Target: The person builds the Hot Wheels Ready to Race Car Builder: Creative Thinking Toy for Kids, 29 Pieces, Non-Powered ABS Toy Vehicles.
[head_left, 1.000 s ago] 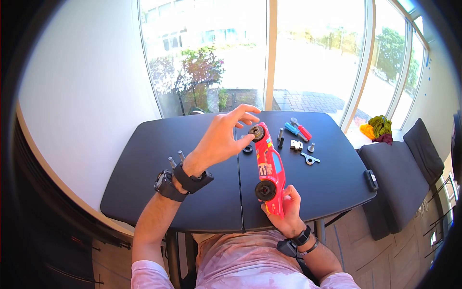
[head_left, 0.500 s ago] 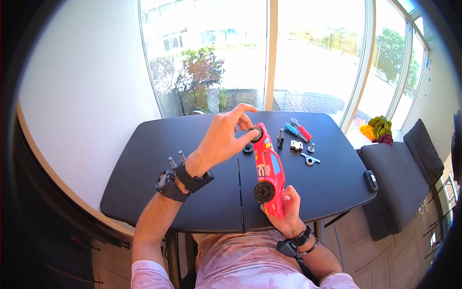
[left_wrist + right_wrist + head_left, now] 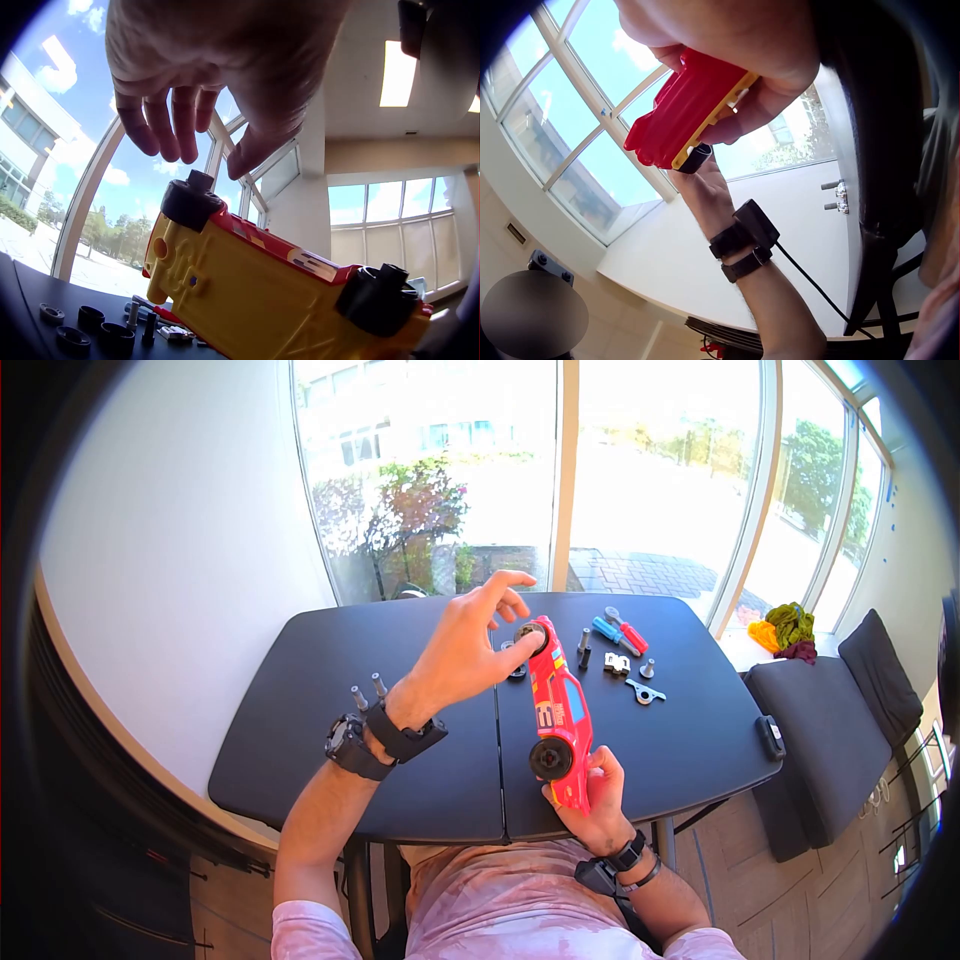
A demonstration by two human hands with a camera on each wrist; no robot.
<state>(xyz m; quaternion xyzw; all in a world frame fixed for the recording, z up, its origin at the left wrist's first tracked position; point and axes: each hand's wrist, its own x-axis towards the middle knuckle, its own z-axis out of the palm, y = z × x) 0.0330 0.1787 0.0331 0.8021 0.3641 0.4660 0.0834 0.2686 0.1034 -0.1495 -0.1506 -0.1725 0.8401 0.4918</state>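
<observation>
A red toy car (image 3: 562,705) with black wheels is held up over the table, its long side running away from the person. Around its near end grips the right hand (image 3: 600,795). The left hand (image 3: 462,645) is at the far wheel (image 3: 539,628), thumb against it in the head view, the other fingers bent loosely above, gripping nothing. From the left wrist the yellow underside (image 3: 247,277) shows, with that hand (image 3: 217,52) over the far wheel (image 3: 191,206). In the right wrist view the red body (image 3: 686,101) sits in the right hand's grip.
On the dark table (image 3: 400,780) lie blue and red screwdrivers (image 3: 628,634), a white part (image 3: 616,663), a grey flat piece (image 3: 645,692), bolts and black rings (image 3: 73,338). Two bolts (image 3: 358,697) stand by the left wrist. A black box (image 3: 770,735) sits at the right edge.
My left thumb has moved right, from the far wheel's edge onto the wheel. The right hand's grip on the car looks the same.
</observation>
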